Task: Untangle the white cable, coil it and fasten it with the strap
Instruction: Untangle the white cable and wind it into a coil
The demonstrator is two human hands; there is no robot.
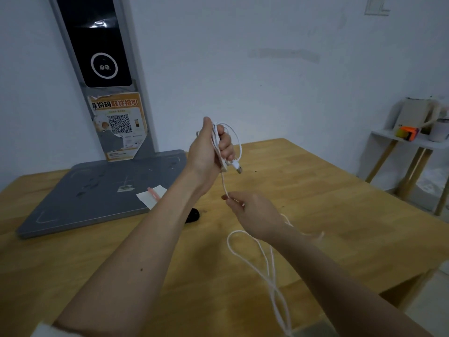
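Note:
My left hand (209, 148) is raised above the wooden table (315, 190) and grips a few gathered loops of the white cable (239, 144). The cable's USB plug (237, 167) hangs just below that fist. One strand runs down from the loops to my right hand (252, 212), which pinches it between thumb and fingers. Below my right wrist the loose cable crosses itself in a long loop (267, 268) and trails toward the near table edge. A small black object (193, 215), possibly the strap, lies on the table, partly hidden by my left forearm.
A grey scanner stand with a flat base (97, 190) and tall post (104, 57) fills the table's back left. White paper with a pink item (151, 194) lies on the base's corner. A white side shelf (413, 139) with boxes stands at right.

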